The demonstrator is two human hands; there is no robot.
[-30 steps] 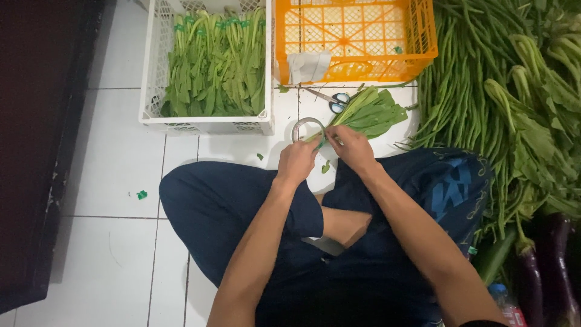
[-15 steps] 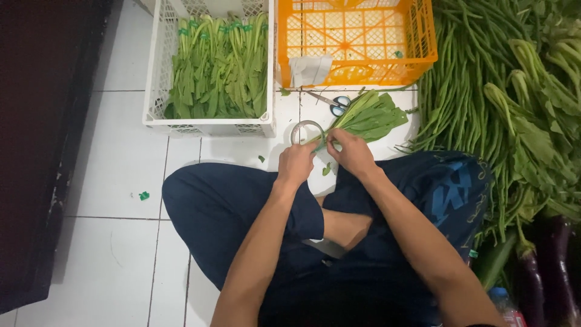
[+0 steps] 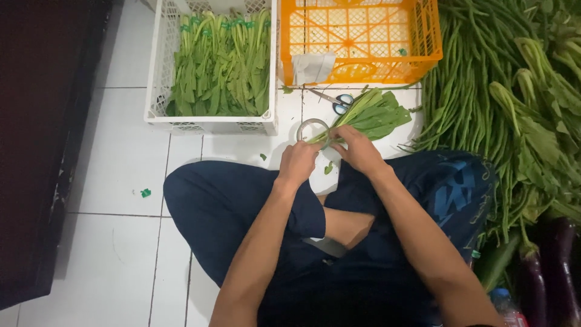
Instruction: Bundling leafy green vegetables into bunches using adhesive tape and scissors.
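Person sits cross-legged on white tile floor, dark trousers. L hand & R hand meet just past the knees, both closed round stem end of a greens bundle; leaves fan out to the right on the floor. Fingers curled tight on stems, can't tell exact pinch. Tape roll touching stems beside L hand. Scissors just beyond, near bundle. Further out: white crate w/ tied green bunches, orange crate beside it holding a pale bag. Right side: long beans, leafy heap, eggplants near R knee
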